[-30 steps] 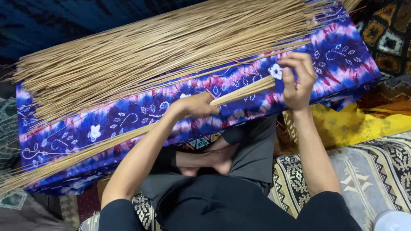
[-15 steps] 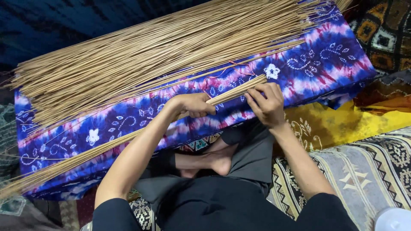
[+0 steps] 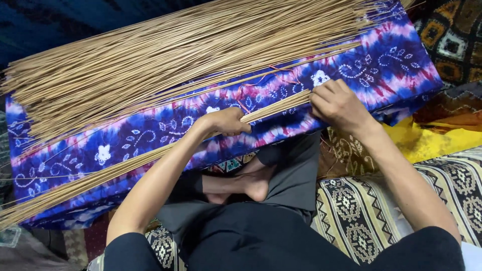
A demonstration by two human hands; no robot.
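— Where does everything sit relative to the cushion point(image 3: 381, 75)?
— The loose pile of sticks point(image 3: 165, 55) lies on its far half. The thin bundle point(image 3: 125, 165) lies along its near edge, both hands on it: left hand point(image 3: 226, 122), right hand point(image 3: 339, 103).

Dry matt straw sticks point(image 3: 165, 55) on soft tie-dyed cloth point(image 3: 381, 65).

Tan sticks point(image 3: 165, 55), blue-purple floral cloth point(image 3: 150, 135)

two hands point(image 3: 226, 123), one cushion point(image 3: 150, 135), countless sticks point(image 3: 175, 55)
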